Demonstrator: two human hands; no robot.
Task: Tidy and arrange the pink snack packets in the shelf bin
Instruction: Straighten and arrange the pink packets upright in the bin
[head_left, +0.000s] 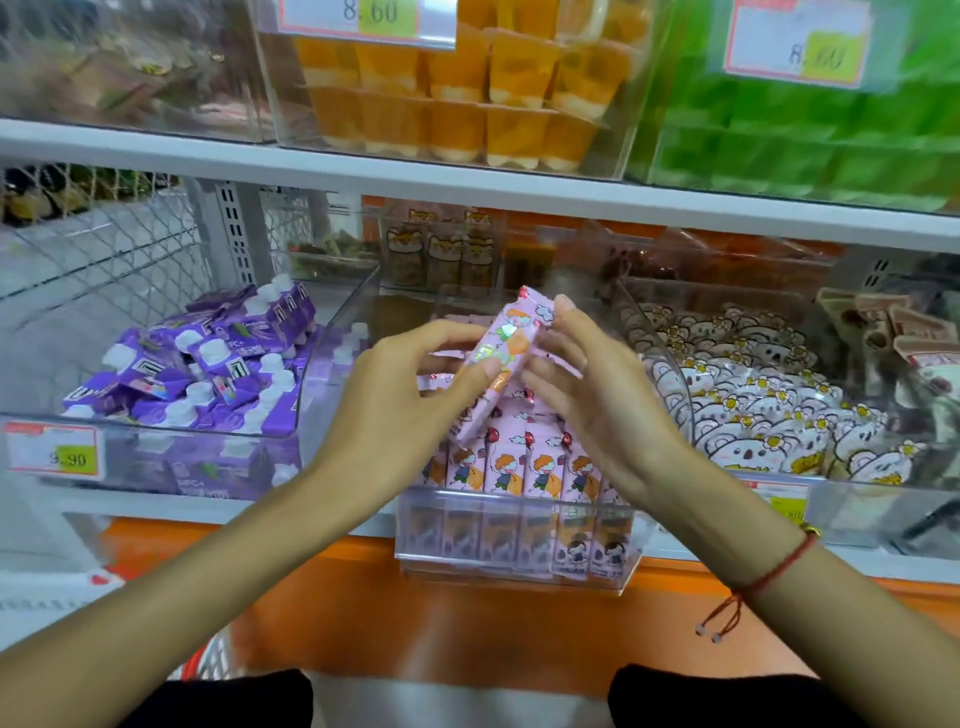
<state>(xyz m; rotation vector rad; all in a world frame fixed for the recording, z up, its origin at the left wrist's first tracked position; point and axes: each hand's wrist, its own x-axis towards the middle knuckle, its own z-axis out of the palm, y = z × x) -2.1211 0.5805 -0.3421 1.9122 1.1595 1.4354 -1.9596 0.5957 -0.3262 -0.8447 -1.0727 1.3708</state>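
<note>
Spanning the whole view is a white metal two-tier shop shelf (311, 161) with an orange base panel (467, 613) below its front edge, and wire mesh backing (104, 244) shows at the far left. On the upper tier stand clear acrylic bins of orange packets (467, 104) and blurred green packets (805, 140), each with a white price tag. On the lower tier, a wide clear bin at left holds a loose heap of purple spouted pouches (208, 364); a clear bin at right holds white koala-print packets (753, 405). Between them sits the narrow clear acrylic shelf bin (519, 530), its front lip jutting out past the shelf edge, with pink cartoon-print snack packets (519, 467) standing upright in a row against its front wall and others lying less orderly behind. Above this row, one pink snack packet (506, 358) is held tilted, top end pointing up and right. The left hand (410, 395) grips it from the left, thumb across its face and fingers curled behind; the right hand (587, 379) touches its right edge with fingers loosely bent, thumb tip near the top corner. A red string bracelet (769, 577) circles the right wrist.
</note>
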